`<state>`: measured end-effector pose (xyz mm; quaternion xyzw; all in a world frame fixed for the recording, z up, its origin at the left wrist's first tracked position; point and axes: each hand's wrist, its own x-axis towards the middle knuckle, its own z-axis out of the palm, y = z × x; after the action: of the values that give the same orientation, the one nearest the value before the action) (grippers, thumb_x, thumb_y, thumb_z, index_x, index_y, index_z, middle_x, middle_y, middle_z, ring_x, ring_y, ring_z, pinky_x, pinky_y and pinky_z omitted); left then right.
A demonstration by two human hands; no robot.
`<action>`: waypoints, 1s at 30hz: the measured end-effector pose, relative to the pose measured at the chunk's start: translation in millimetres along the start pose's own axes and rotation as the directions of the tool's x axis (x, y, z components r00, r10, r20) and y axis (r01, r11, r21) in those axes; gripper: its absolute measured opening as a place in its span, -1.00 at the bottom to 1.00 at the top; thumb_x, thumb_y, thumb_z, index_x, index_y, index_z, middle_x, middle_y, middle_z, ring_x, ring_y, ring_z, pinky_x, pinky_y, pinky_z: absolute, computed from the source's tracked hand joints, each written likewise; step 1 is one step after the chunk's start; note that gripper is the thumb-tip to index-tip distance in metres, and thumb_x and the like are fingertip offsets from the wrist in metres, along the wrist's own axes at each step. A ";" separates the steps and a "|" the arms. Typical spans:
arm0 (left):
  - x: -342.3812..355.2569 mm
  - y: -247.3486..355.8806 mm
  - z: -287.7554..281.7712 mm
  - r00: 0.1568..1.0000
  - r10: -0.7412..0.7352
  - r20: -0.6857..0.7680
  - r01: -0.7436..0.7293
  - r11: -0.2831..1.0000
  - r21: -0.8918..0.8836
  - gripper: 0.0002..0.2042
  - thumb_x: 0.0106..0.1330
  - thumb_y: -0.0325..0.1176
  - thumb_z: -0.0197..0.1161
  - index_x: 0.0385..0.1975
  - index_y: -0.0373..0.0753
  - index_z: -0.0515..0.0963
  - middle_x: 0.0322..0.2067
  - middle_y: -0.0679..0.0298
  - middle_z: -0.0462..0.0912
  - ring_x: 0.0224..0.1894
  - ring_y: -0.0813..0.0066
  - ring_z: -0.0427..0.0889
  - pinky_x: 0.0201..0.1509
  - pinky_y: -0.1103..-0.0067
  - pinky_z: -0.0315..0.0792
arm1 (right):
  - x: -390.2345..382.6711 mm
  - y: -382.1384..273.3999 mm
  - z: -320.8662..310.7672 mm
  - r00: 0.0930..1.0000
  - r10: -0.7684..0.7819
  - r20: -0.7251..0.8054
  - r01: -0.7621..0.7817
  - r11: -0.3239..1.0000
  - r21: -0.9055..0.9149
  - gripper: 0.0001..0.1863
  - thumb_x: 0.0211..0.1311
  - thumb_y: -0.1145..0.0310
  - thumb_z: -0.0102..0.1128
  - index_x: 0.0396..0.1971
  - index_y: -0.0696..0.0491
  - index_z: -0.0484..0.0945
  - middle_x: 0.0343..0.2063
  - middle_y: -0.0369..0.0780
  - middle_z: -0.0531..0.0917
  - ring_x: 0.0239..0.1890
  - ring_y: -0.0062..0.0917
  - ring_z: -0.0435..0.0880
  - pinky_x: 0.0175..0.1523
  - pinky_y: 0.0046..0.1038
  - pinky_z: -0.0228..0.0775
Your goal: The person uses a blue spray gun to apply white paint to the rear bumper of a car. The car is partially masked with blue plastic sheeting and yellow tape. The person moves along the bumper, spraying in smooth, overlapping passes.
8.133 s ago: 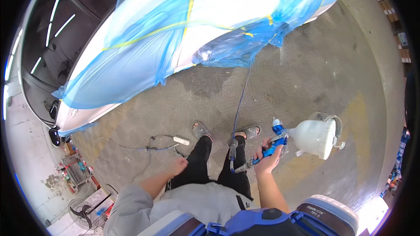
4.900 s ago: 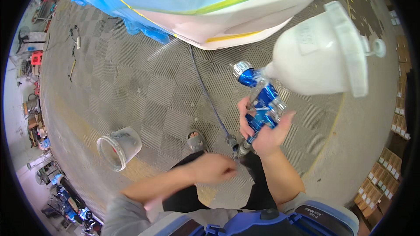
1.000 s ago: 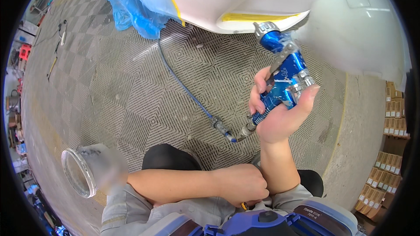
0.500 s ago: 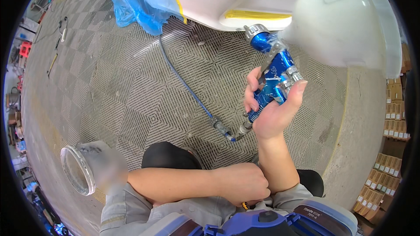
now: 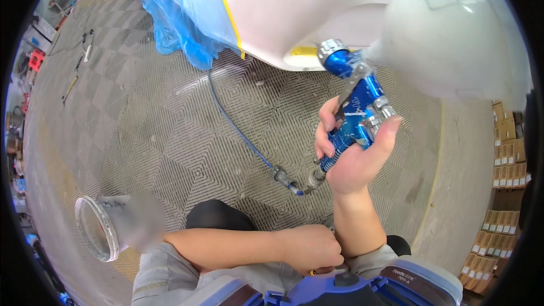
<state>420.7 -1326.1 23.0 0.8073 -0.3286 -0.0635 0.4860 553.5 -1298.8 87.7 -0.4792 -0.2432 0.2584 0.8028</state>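
Clear plastic starts my sweep at far left: a bucket [image 5: 122,212] near the left forearm, its mouth facing left in my view. Next, blue film [image 5: 170,20] covers part of the vehicle, and yellow tape [image 5: 223,8] edges it against the pale panel [image 5: 294,8]; I judge the masking done on this stretch. The hose [image 5: 241,136] crosses the patterned floor [image 5: 175,130] to the gun's lower end, so I take that connection as made. My left hand [image 5: 313,248] is curled into a fist beside the right forearm, nothing visible in it. My right hand [image 5: 358,163] wraps the handle of the blue spray gun [image 5: 371,88], thumb lifted; I hold the gun in front of the panel, above the floor, and see no spray leaving it. Farther right, its white cup [image 5: 442,45] is mounted. How much surface work is finished I can't tell; unmasking isn't done.
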 end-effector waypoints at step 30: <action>6.1 -14.2 26.0 0.932 -0.281 0.228 0.274 0.960 0.064 -0.81 0.12 -0.26 0.40 -0.49 -0.24 0.60 -0.53 0.19 0.66 -0.42 0.14 0.74 -0.42 0.27 0.57 | -3.5 154.8 -128.3 0.961 0.275 0.026 -0.275 0.938 0.212 -0.02 0.42 -0.54 -0.61 -0.26 0.16 0.47 -0.39 -0.25 0.58 -0.73 -0.64 0.30 -0.63 -0.54 0.16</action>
<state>421.2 -1344.6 -1.0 0.8399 -0.2674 -0.2212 0.4174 604.6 -1320.6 -105.5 -0.4199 -0.1433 0.3918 0.8060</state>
